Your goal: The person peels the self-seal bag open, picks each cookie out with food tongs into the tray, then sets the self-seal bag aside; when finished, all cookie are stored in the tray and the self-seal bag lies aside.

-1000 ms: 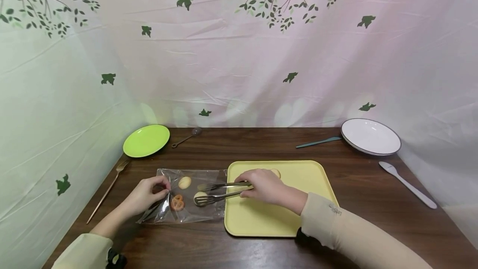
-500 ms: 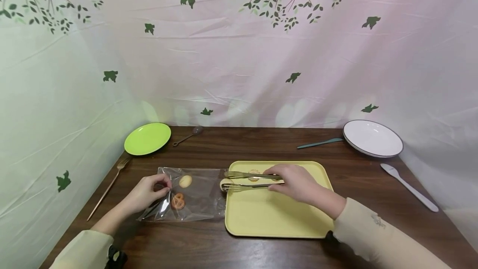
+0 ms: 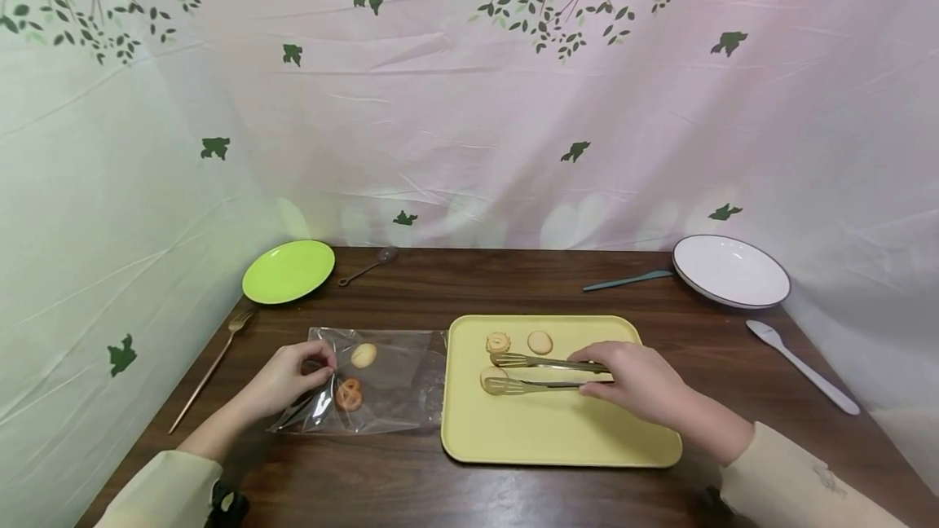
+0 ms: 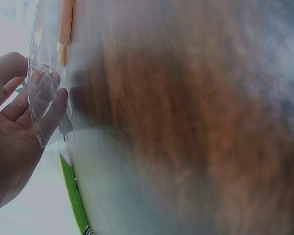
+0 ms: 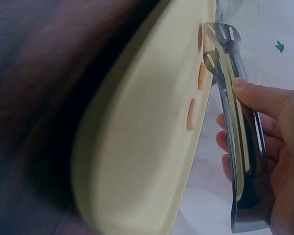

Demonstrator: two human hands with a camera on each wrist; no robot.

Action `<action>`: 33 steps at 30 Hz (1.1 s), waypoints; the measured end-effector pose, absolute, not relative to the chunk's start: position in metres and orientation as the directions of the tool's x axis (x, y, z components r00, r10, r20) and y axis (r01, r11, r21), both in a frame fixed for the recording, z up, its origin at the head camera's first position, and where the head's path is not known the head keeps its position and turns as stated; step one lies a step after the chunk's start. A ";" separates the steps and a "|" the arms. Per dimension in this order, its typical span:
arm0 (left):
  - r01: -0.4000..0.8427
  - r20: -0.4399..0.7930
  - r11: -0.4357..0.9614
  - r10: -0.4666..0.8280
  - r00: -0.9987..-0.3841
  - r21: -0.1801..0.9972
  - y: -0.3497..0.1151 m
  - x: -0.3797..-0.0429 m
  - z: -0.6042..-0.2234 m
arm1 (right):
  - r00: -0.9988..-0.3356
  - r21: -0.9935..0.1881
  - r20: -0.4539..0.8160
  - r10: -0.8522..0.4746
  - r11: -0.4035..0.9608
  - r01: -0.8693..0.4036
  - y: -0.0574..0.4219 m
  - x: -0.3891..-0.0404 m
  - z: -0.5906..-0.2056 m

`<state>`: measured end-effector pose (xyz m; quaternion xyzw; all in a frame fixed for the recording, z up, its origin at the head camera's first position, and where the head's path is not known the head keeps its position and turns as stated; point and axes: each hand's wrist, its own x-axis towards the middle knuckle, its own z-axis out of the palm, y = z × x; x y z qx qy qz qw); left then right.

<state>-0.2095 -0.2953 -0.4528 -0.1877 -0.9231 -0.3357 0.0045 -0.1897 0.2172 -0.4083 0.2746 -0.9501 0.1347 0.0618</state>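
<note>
My left hand (image 3: 284, 381) pinches the left edge of a clear plastic bag (image 3: 399, 398) lying on the table. Inside the bag are a round pale cookie (image 3: 363, 355) and a brown pretzel-shaped cookie (image 3: 349, 395). With thumb and fingers, my right hand (image 3: 645, 381) grips metal tongs (image 3: 546, 363) over the yellow tray (image 3: 557, 442). The slotted tips lie at a round cookie (image 3: 490, 371) near the tray's left side, partly covering it in the head view. Behind it on the tray sit a scalloped cookie (image 3: 498, 342) and an oval cookie (image 3: 540, 342).
At the back left are a green plate (image 3: 288, 271) and a dark spoon (image 3: 370, 266), with a copper fork (image 3: 213, 369) along the left edge. To the right lie a teal knife (image 3: 627, 280), a white dish (image 3: 731, 271) and a pale table knife (image 3: 803, 367).
My right hand has moved right with the tongs, taking a round cookie out of the bag and over onto the tray. My left hand stays on the bag's edge.
</note>
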 end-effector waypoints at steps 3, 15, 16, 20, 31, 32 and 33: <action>0.346 0.128 0.703 0.344 -0.930 0.622 -0.296 -0.209 -0.453 | -0.838 -0.204 0.184 -0.514 0.814 -0.544 0.222 -0.187 -0.409; 0.344 0.130 0.705 0.340 -0.931 0.620 -0.296 -0.208 -0.454 | -0.818 -0.231 0.200 -0.539 0.786 -0.574 0.210 -0.192 -0.401; 0.346 0.135 0.702 0.339 -0.931 0.622 -0.295 -0.208 -0.454 | -0.815 -0.235 0.211 -0.539 0.782 -0.578 0.207 -0.193 -0.401; 0.370 0.156 0.698 0.352 -0.923 0.614 -0.295 -0.207 -0.453 | -0.799 -0.245 0.244 -0.550 0.762 -0.599 0.188 -0.197 -0.398; 0.361 0.147 0.701 0.349 -0.926 0.615 -0.295 -0.209 -0.453 | -0.729 -0.215 0.239 -0.642 0.697 -0.684 0.138 -0.206 -0.405; 0.356 0.141 0.701 0.347 -0.927 0.618 -0.294 -0.209 -0.453 | -0.721 -0.208 0.242 -0.650 0.690 -0.693 0.134 -0.207 -0.406; 0.356 0.139 0.700 0.349 -0.927 0.618 -0.294 -0.209 -0.453 | -0.714 -0.200 0.243 -0.656 0.687 -0.699 0.129 -0.209 -0.407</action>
